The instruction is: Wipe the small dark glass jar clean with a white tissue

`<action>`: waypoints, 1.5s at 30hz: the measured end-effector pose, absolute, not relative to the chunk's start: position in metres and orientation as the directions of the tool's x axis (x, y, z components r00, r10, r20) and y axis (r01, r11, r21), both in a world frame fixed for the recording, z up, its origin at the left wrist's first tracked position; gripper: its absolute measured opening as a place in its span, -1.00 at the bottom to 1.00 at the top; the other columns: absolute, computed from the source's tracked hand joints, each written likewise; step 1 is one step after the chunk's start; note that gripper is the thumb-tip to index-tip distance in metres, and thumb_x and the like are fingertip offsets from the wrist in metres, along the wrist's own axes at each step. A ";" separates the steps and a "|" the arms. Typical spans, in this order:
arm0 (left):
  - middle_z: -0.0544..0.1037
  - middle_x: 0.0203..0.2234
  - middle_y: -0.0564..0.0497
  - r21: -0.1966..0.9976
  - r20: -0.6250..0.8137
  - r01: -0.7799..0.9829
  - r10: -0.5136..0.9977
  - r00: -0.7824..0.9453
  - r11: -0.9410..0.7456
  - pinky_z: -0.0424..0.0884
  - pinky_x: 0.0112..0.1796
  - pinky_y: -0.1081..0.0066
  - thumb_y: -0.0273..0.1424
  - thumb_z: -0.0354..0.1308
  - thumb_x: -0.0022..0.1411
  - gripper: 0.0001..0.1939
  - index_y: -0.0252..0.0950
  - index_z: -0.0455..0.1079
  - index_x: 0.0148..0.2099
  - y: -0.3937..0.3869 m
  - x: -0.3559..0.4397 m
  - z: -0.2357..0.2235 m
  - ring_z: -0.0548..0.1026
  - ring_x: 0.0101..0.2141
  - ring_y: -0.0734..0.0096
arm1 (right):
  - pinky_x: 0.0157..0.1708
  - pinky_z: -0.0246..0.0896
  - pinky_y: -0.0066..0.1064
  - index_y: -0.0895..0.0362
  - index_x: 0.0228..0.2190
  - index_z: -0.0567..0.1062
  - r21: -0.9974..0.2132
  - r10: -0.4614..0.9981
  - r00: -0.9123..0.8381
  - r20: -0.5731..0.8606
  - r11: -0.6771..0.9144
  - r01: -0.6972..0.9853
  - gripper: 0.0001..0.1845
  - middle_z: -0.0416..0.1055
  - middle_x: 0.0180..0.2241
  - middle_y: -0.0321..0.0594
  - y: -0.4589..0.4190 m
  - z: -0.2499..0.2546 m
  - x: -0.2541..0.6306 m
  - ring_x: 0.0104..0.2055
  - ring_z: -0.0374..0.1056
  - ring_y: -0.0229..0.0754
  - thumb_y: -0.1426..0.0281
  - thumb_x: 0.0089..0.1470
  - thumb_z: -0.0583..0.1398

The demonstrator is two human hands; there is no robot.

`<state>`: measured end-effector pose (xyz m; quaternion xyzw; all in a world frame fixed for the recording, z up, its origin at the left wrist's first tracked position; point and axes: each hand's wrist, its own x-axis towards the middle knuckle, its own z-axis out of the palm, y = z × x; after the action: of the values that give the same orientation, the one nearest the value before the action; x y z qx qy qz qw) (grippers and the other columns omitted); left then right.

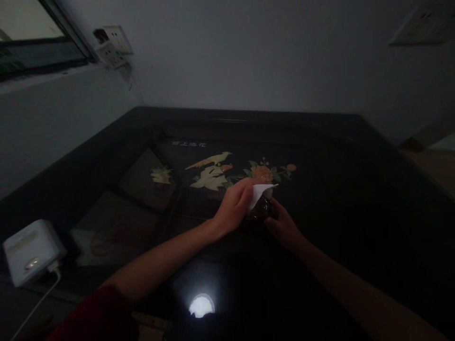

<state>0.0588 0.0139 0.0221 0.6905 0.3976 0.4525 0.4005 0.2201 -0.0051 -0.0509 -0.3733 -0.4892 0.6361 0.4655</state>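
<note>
The room is dim. My left hand (232, 206) is closed on a white tissue (260, 192) and presses it against a small dark rounded object (262, 208). My right hand (282, 227) is wrapped around that dark object from the right and holds it just above the black glossy table (355, 199). I cannot make out what the object is. Both hands meet over the table's middle, close to an inlaid picture of a bird and flowers (220, 173).
A white box-shaped device (30, 251) with a white cable (39, 303) sits at the table's left edge. A bright light reflection (201, 305) shows on the near tabletop. Wall sockets (113, 45) and a window (31, 33) are at the upper left.
</note>
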 end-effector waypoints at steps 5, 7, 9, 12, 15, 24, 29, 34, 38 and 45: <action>0.54 -0.18 -0.15 0.617 0.450 0.409 0.727 0.518 -0.673 0.36 -0.04 0.27 -0.38 -0.21 0.35 -0.64 -0.35 0.41 -0.13 0.012 0.056 0.034 0.46 -0.11 0.28 | -0.24 0.35 -0.27 0.06 -0.31 0.44 -0.981 0.962 -0.271 -0.021 -0.073 -0.182 -0.56 0.51 -0.34 -0.25 -0.005 -0.048 0.218 -0.27 0.43 -0.07 0.23 -0.28 0.40; 0.54 -0.16 -0.15 0.519 0.438 0.460 0.686 0.581 -0.721 0.36 -0.03 0.26 -0.40 -0.19 0.34 -0.66 -0.35 0.42 -0.14 0.010 0.057 0.039 0.46 -0.11 0.28 | -0.25 0.34 -0.27 0.07 -0.36 0.43 -0.989 0.969 -0.245 -0.025 -0.059 -0.134 -0.61 0.50 -0.36 -0.26 -0.005 -0.048 0.219 -0.29 0.41 -0.09 0.29 -0.29 0.39; 0.54 -0.16 -0.14 0.483 0.433 0.477 0.674 0.599 -0.734 0.35 -0.02 0.24 -0.41 -0.18 0.33 -0.66 -0.35 0.43 -0.16 0.009 0.057 0.042 0.46 -0.12 0.27 | -0.21 0.33 -0.26 0.07 -0.33 0.42 -0.994 0.976 -0.219 -0.010 -0.033 -0.104 -0.59 0.49 -0.31 -0.25 -0.005 -0.049 0.221 -0.26 0.40 -0.08 0.33 -0.30 0.39; 0.54 -0.16 -0.13 0.555 0.431 0.428 0.686 0.586 -0.714 0.31 0.01 0.24 -0.43 -0.17 0.32 -0.66 -0.32 0.45 -0.17 0.009 0.057 0.042 0.47 -0.11 0.27 | -0.20 0.33 -0.24 0.07 -0.33 0.43 -0.993 0.972 -0.235 -0.017 -0.045 -0.111 -0.62 0.50 -0.32 -0.25 -0.004 -0.052 0.222 -0.27 0.39 -0.08 0.32 -0.27 0.38; 0.55 -0.19 -0.11 0.722 0.418 0.317 0.752 0.510 -0.616 0.28 0.01 0.29 -0.39 -0.18 0.34 -0.64 -0.28 0.47 -0.19 0.012 0.057 0.037 0.47 -0.12 0.28 | -0.21 0.33 -0.24 0.06 -0.33 0.45 -0.976 0.962 -0.267 -0.055 -0.108 -0.189 -0.65 0.51 -0.34 -0.26 -0.004 -0.054 0.220 -0.28 0.42 -0.09 0.30 -0.23 0.39; 0.45 -0.55 0.06 0.976 -0.003 -0.218 0.999 0.038 0.011 0.28 -0.39 0.47 -0.19 0.08 0.14 -0.70 -0.33 0.41 -0.42 0.017 0.067 0.006 0.36 -0.48 0.44 | 0.01 0.27 -0.11 0.01 -0.11 0.40 -0.934 0.959 -0.268 -0.091 -0.175 -0.310 -0.32 0.50 -0.13 -0.19 -0.006 -0.054 0.219 -0.04 0.41 0.03 0.21 -0.32 0.45; 0.50 -0.48 0.05 0.861 -0.191 -0.485 0.981 -0.024 0.155 0.34 -0.30 0.44 -0.26 0.11 0.09 -0.78 -0.34 0.42 -0.35 0.012 0.074 -0.003 0.43 -0.42 0.42 | -0.02 0.29 -0.13 0.02 -0.14 0.41 -0.947 0.955 -0.289 -0.064 -0.150 -0.285 -0.35 0.51 -0.15 -0.18 -0.006 -0.052 0.220 -0.07 0.43 0.03 0.20 -0.33 0.45; 0.49 -0.51 0.05 0.772 -0.270 -0.586 0.962 0.048 0.247 0.34 -0.33 0.45 -0.25 0.13 0.07 -0.78 -0.33 0.40 -0.38 0.011 0.077 -0.002 0.44 -0.44 0.43 | 0.02 0.27 -0.09 0.03 -0.17 0.40 -0.943 0.947 -0.316 -0.046 -0.146 -0.300 -0.36 0.50 -0.13 -0.16 -0.005 -0.048 0.218 -0.04 0.42 0.04 0.18 -0.32 0.45; 0.46 -0.54 0.06 0.783 -0.270 -0.571 0.962 0.048 0.248 0.33 -0.35 0.45 -0.25 0.12 0.07 -0.78 -0.33 0.38 -0.42 0.012 0.077 -0.005 0.41 -0.47 0.45 | 0.01 0.27 -0.09 0.04 -0.18 0.41 -0.950 0.951 -0.306 -0.045 -0.135 -0.280 -0.37 0.51 -0.14 -0.17 -0.005 -0.047 0.218 -0.05 0.42 0.05 0.16 -0.33 0.45; 0.44 -0.52 0.06 0.958 -0.009 -0.287 1.000 -0.025 0.001 0.31 -0.33 0.44 -0.14 0.09 0.17 -0.68 -0.31 0.40 -0.40 0.011 0.069 0.001 0.38 -0.44 0.41 | -0.13 0.35 -0.19 0.04 -0.18 0.43 -0.976 0.961 -0.274 -0.045 -0.100 -0.192 -0.38 0.52 -0.23 -0.20 -0.005 -0.050 0.221 -0.15 0.45 0.02 0.11 -0.31 0.42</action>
<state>0.0691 0.0114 0.0015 0.4142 0.4298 0.5726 0.5620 0.2214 -0.0049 -0.0496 -0.3920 -0.4902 0.6297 0.4577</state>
